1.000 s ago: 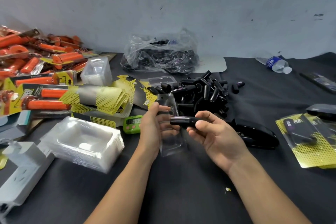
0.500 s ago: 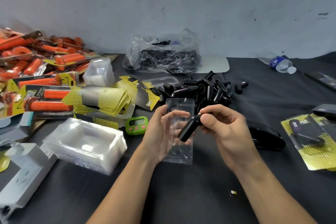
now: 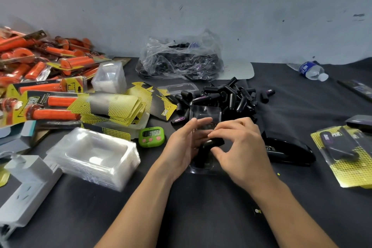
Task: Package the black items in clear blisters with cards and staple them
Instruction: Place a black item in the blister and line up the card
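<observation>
Dark tabletop (image 3: 201, 207) lies below. The grip of the left hand (image 3: 185, 147) holds a clear plastic blister (image 3: 205, 113); the right hand (image 3: 241, 153) pinches a black tube (image 3: 203, 155) on it.

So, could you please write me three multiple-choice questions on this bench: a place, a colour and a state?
1. Where does the black plastic stapler lie?
A. behind the plastic bag
B. just right of the right hand
C. on the orange packs
2. What colour is the small digital timer?
A. green
B. white
C. red
3. What lies in the clear plastic blister gripped by the left hand?
A. nothing
B. a yellow card
C. a black cylindrical grip
Answers: B, it lies beside that hand; A, its case is green; C, the right hand is seating the grip there.
</observation>
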The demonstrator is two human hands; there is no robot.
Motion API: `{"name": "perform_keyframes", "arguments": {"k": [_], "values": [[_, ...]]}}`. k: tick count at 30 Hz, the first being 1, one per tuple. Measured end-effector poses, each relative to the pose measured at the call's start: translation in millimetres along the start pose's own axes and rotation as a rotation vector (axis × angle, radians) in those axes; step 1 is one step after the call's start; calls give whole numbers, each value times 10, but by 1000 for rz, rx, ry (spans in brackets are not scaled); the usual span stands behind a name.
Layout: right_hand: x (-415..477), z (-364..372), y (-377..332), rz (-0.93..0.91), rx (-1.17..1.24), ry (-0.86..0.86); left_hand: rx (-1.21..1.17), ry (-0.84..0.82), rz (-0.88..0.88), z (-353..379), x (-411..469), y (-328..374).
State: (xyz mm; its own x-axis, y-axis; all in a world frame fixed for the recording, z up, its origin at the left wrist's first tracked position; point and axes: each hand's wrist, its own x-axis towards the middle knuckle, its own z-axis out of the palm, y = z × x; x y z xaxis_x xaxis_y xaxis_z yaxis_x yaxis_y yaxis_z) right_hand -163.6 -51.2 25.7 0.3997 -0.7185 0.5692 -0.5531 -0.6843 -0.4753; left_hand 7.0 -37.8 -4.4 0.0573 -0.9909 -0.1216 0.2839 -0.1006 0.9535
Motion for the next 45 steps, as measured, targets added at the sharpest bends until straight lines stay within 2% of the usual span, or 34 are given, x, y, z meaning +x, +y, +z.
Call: {"name": "perform_keyframes", "arguments": {"k": [5,9,14,20,26,29,35,41,45], "values": [[11,39,37,-9,3,119,-133,-19,9,-12,-26,16],[39,11,136,108,110,222,-231,-62,-16,13,-48,39],[15,42,122,20,134,65,-200,-81,-55,26,-73,51],[-15,127,92,43,76,52,-277,-81,-85,29,-78,50],[-6,118,68,19,191,6,-429,-252,-154,45,-137,61],[1,119,58,51,210,-14,-427,-295,-175,31,-142,46],[2,159,71,149,162,-108,-408,-162,-227,76,-95,32],[-15,188,67,72,104,-74,-409,-102,-203,50,-111,62],[24,167,86,114,162,-226,-421,-73,-239,118,-132,66]]}}
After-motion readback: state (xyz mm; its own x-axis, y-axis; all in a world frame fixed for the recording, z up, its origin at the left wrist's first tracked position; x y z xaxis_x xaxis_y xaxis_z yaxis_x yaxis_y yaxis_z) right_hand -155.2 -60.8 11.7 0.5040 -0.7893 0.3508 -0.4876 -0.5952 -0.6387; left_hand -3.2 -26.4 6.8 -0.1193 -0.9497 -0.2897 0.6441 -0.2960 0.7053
